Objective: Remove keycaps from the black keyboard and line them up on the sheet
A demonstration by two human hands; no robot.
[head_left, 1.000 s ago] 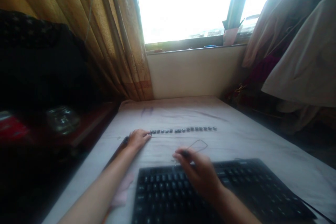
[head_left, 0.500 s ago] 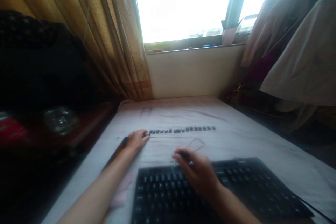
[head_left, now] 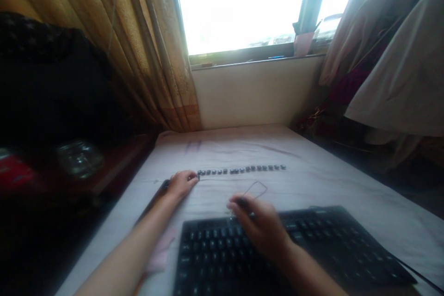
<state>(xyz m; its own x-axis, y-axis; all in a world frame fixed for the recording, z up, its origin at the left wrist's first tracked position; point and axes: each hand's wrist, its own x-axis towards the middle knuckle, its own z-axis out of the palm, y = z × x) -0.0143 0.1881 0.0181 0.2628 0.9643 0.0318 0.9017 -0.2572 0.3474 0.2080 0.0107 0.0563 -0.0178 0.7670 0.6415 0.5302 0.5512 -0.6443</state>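
Observation:
A black keyboard lies on a white cloth-covered surface in front of me. My right hand hovers over its top edge, fingers pinched on a thin wire loop tool that sticks out forward. Beyond it, several loose dark keycaps lie in a straight row. My left hand rests at the left end of that row, fingers curled with the tips touching the first keycap.
A dark thin object lies under my left wrist. A pink scrap sits left of the keyboard. A glass jar stands on the dark side table at left. Curtains and a bright window are behind.
Both hands stay almost in place; the view shifts slightly upward and nothing visibly gets picked up or released.

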